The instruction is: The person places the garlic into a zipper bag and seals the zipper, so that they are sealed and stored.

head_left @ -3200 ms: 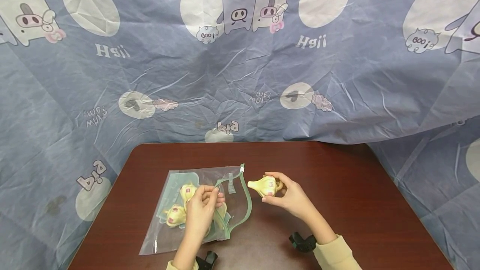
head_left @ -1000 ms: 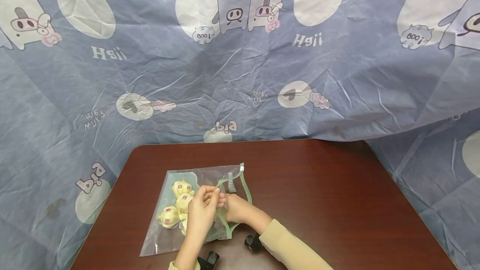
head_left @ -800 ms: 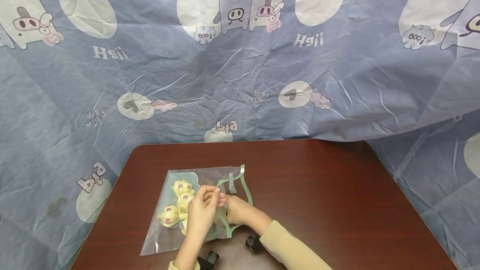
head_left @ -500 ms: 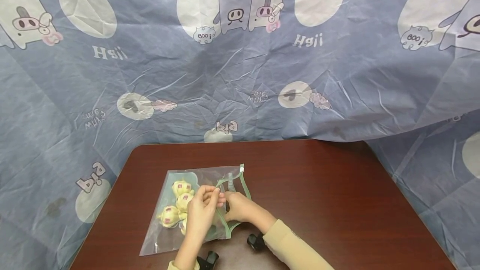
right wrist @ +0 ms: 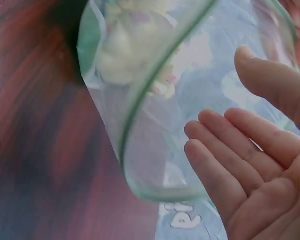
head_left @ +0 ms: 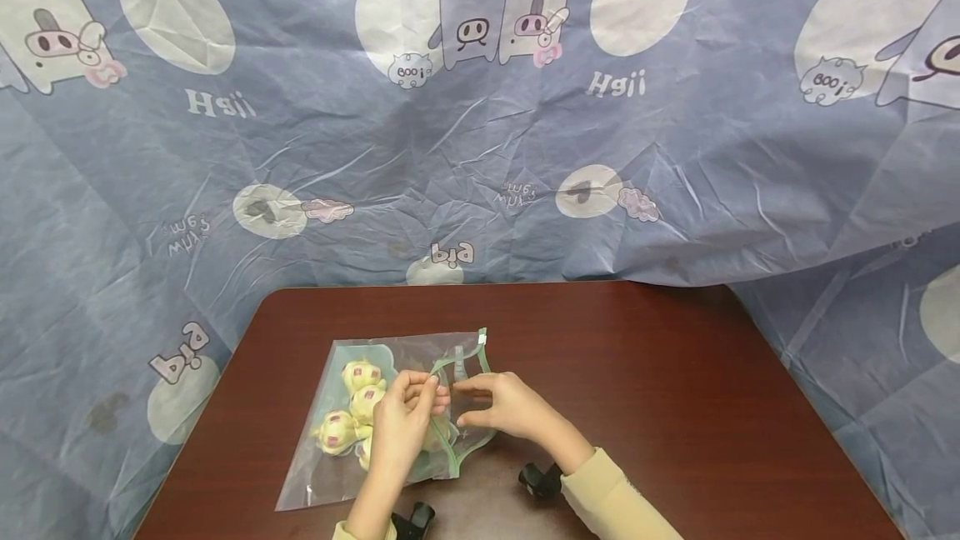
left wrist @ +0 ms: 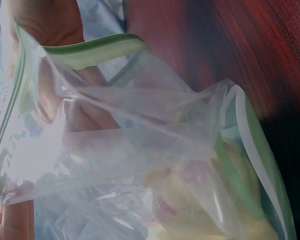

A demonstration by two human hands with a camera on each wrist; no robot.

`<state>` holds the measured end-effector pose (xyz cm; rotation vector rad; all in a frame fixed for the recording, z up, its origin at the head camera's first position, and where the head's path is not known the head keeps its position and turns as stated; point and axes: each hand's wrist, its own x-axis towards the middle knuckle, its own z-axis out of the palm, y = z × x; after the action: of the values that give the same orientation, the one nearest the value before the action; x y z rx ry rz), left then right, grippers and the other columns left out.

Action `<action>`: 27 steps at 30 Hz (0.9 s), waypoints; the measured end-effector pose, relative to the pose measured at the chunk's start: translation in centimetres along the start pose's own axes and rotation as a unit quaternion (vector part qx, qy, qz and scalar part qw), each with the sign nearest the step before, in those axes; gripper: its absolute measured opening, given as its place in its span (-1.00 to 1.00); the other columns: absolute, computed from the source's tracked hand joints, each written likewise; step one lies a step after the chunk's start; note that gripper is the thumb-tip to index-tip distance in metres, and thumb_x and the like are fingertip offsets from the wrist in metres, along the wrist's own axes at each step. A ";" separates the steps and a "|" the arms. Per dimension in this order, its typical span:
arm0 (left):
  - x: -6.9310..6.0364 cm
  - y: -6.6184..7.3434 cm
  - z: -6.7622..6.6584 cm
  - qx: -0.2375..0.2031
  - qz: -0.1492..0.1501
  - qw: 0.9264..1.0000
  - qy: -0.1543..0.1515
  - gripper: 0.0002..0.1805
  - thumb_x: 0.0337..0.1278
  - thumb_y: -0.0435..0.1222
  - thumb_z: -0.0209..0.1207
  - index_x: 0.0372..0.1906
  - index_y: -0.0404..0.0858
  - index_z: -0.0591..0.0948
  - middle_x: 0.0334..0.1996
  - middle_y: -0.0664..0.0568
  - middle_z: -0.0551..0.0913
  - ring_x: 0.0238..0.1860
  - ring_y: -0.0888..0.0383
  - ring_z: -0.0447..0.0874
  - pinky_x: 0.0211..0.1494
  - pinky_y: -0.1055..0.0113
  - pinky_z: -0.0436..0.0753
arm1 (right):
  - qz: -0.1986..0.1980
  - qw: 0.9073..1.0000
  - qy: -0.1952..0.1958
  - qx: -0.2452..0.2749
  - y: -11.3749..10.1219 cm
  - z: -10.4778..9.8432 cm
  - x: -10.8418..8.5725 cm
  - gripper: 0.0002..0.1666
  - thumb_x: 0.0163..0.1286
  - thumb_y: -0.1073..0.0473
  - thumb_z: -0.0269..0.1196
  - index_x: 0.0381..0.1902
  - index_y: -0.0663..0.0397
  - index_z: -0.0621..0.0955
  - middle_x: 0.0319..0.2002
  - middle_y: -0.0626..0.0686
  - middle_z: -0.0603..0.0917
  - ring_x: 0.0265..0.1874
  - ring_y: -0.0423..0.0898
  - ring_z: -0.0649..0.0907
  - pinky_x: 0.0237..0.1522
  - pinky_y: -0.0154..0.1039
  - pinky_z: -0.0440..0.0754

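A clear zip bag (head_left: 315,482) with a green-edged mouth lies on the table, its mouth towards the right. Several pale yellow garlic bulbs (head_left: 336,432) with pinkish marks are inside it; one garlic bulb (right wrist: 130,50) shows near the mouth in the right wrist view. My left hand (head_left: 405,415) pinches the upper edge of the mouth and keeps it raised. At the opening, my right hand (head_left: 513,408) holds nothing, its fingers spread apart from the thumb. In the right wrist view its palm and fingers (right wrist: 225,150) are bare beside the green rim.
The dark red-brown table (head_left: 637,357) extends to the right of the bag. A blue patterned cloth (head_left: 480,148) hangs behind and at both sides. Black wrist devices (head_left: 542,480) sit by both sleeves.
My right hand carried a garlic bulb into the bag and let it go. It has since drawn back rightward to the mouth, fingers spread. The left hand keeps its pinch.
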<state>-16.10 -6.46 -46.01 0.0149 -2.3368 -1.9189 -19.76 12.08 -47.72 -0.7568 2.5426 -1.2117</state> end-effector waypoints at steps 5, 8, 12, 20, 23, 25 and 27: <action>0.0 0.0 0.0 -0.001 0.000 1.000 0.000 -0.77 0.37 -0.25 0.18 -0.17 -0.40 0.57 -0.35 -0.16 0.78 -0.37 0.10 0.81 -0.29 0.47 0.72 | -0.007 0.998 0.037 0.052 0.5 -1.3 -0.9 -0.47 0.25 0.11 0.42 0.13 0.25 0.62 0.07 0.17 0.70 0.03 0.09 0.71 0.06 -0.16 0.68; 0.0 0.0 0.1 -0.006 -0.001 1.000 0.002 -0.78 0.36 -0.27 0.18 -0.18 -0.41 0.57 -0.36 -0.17 0.78 -0.37 0.12 0.81 -0.29 0.46 0.72 | -0.006 0.995 0.068 0.069 0.9 -2.0 -1.3 -0.53 0.27 0.09 0.40 0.06 0.23 0.65 -0.01 0.17 0.73 -0.06 0.06 0.74 -0.03 -0.21 0.71; 0.0 -0.1 0.2 -0.010 0.001 1.000 0.005 -0.79 0.35 -0.30 0.18 -0.19 -0.43 0.57 -0.37 -0.18 0.77 -0.38 0.09 0.81 -0.30 0.46 0.72 | 0.013 0.991 0.113 0.071 1.5 -2.7 -1.6 -0.63 0.30 0.05 0.38 -0.03 0.15 0.69 -0.10 0.10 0.76 -0.14 -0.04 0.76 -0.10 -0.30 0.72; 0.0 -0.2 0.2 -0.008 0.000 1.000 0.003 -0.76 0.35 -0.30 0.18 -0.18 -0.48 0.56 -0.37 -0.18 0.77 -0.38 0.07 0.81 -0.30 0.45 0.73 | 0.082 0.976 0.186 0.081 2.6 -3.9 -1.5 -0.69 0.30 0.02 0.37 -0.09 0.05 0.73 -0.16 0.01 0.79 -0.20 -0.11 0.77 -0.17 -0.34 0.71; 0.1 -0.3 0.2 -0.008 -0.001 1.000 0.004 -0.77 0.35 -0.31 0.18 -0.18 -0.47 0.56 -0.37 -0.19 0.77 -0.38 0.08 0.81 -0.30 0.45 0.73 | 0.100 0.969 0.208 0.084 2.8 -4.1 -1.2 -0.74 0.30 0.02 0.37 -0.12 0.01 0.74 -0.21 0.00 0.80 -0.24 -0.16 0.76 -0.20 -0.32 0.70; 0.1 -0.3 0.2 -0.007 -0.001 1.000 0.003 -0.79 0.35 -0.32 0.18 -0.19 -0.45 0.57 -0.37 -0.19 0.77 -0.38 0.09 0.81 -0.30 0.45 0.73 | 0.112 0.966 0.218 0.080 2.9 -4.1 -1.0 -0.76 0.30 0.00 0.37 -0.14 -0.05 0.75 -0.24 -0.02 0.80 -0.26 -0.18 0.76 -0.21 -0.31 0.69; 0.1 -0.4 0.2 -0.006 0.001 1.000 0.002 -0.81 0.35 -0.33 0.18 -0.20 -0.44 0.57 -0.38 -0.20 0.77 -0.38 0.09 0.81 -0.30 0.45 0.73 | 0.120 0.964 0.224 0.078 3.1 -4.1 -0.8 -0.78 0.32 -0.01 0.36 -0.15 -0.07 0.75 -0.26 -0.01 0.81 -0.27 -0.15 0.76 -0.21 -0.28 0.68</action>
<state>-16.25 -6.32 -46.39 0.0152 -2.3211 -1.9313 -21.84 16.85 -47.48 -0.1370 2.7261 -1.6197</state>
